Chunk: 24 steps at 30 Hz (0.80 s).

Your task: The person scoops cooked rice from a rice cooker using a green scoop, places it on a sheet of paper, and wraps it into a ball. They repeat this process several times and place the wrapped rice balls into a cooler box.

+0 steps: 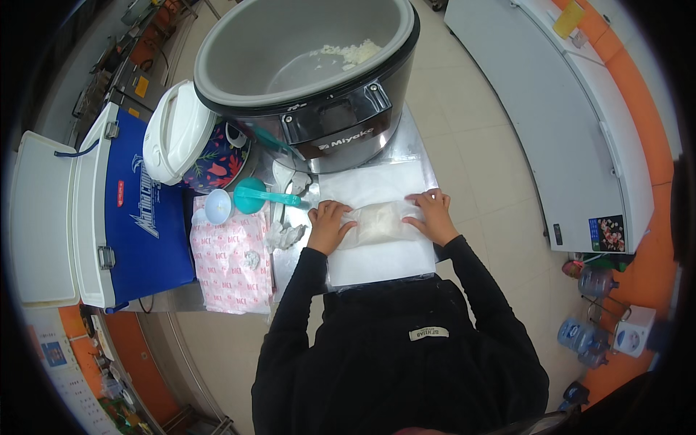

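Note:
A flat packet of white paper point(379, 224) lies crosswise in front of me, with pale food, seemingly rice, showing through it. My left hand point(328, 227) grips its left end between thumb and fingers. At the opposite end, my right hand point(435, 215) pinches the paper the same way. Beneath the packet lie white paper sheets point(380, 267) on a metal table. Beyond them stands a large Miyako rice cooker point(340, 122), lidless, with some cooked rice point(356, 53) at the bottom of its grey pot.
Left of the sheets are a teal rice paddle point(274, 198), a pale blue cup point(218, 206), crumpled plastic point(285, 236) and pink printed wrappers point(234, 277). Farther left stand a floral food container point(215, 163) and a blue cooler box point(147, 239). A chest freezer point(544, 125) is across the floor.

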Available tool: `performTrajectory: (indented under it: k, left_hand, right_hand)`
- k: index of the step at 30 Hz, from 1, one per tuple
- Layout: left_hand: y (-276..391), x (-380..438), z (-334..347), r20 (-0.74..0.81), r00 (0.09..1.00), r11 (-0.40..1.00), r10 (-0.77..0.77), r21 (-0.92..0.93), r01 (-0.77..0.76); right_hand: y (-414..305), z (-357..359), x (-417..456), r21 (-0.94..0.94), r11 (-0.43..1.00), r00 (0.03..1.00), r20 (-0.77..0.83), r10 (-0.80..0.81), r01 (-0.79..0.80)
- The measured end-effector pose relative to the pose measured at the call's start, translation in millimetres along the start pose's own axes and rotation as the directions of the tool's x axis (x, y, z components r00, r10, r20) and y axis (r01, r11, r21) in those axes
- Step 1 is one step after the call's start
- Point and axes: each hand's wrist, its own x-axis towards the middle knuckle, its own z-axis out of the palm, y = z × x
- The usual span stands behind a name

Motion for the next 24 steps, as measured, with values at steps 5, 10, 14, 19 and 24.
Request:
performTrajectory:
  k: [5,10,14,19,24]
  left_hand:
    - [6.5,-1.1,-0.8,0.017,0.994,0.994,0.110,-0.017,-0.110]
    - [29.1,-24.9,-4.0,0.008,0.978,0.944,0.208,0.260,-0.203]
    - [56.0,-48.0,-21.3,0.187,0.977,0.947,0.106,0.281,-0.157]
    - [23.7,-54.2,1.4,0.105,0.958,0.919,0.269,0.271,-0.287]
    - [13.7,-45.9,-9.4,0.091,0.947,0.947,0.308,0.069,-0.314]
  right_hand:
    - [9.0,18.1,-7.6,0.105,0.978,0.983,-0.017,-0.181,0.182]
    - [-16.3,4.7,-16.6,-0.090,0.938,0.942,0.074,-0.327,0.333]
    - [-30.7,-12.7,-29.8,-0.176,0.922,0.934,0.167,-0.316,0.344]
    - [-15.7,8.5,-35.7,-0.157,0.925,0.932,0.163,-0.322,0.347]
    - [-4.0,14.9,-38.2,-0.169,0.848,0.864,0.090,-0.495,0.503]
